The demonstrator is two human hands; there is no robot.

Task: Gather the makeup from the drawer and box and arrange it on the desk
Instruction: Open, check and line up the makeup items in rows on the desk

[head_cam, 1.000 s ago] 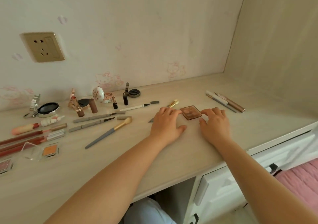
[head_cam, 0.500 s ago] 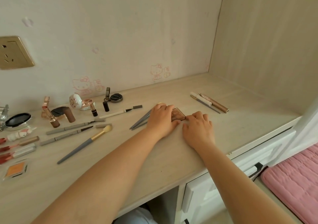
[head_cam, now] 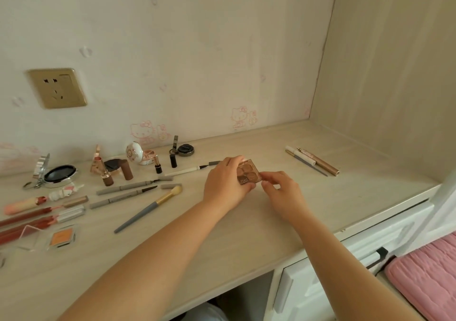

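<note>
A small square brown eyeshadow palette (head_cam: 248, 174) is lifted just above the desk (head_cam: 246, 234) near its middle. My left hand (head_cam: 225, 185) grips the palette's left side, fingers curled round it. My right hand (head_cam: 281, 192) pinches its right corner with thumb and forefinger. Left of my hands lie a grey-handled brush (head_cam: 148, 208), grey eyeliner pens (head_cam: 130, 186), a white liner pen (head_cam: 190, 171), lipsticks (head_cam: 158, 164), red lip glosses (head_cam: 37, 218) and an orange blush pan (head_cam: 61, 238).
Pens and a rose-gold tube (head_cam: 315, 161) lie at the desk's right back. A black compact (head_cam: 58, 174) and round white case (head_cam: 134, 151) stand near the wall. White drawers (head_cam: 345, 266) sit below the desk's right edge; a pink cushion (head_cam: 429, 276) is at far right.
The palette lay flat on the desk between my fingertips; now both hands have lifted and tilted it. The thin brushes beside it are now hidden behind my left hand.
</note>
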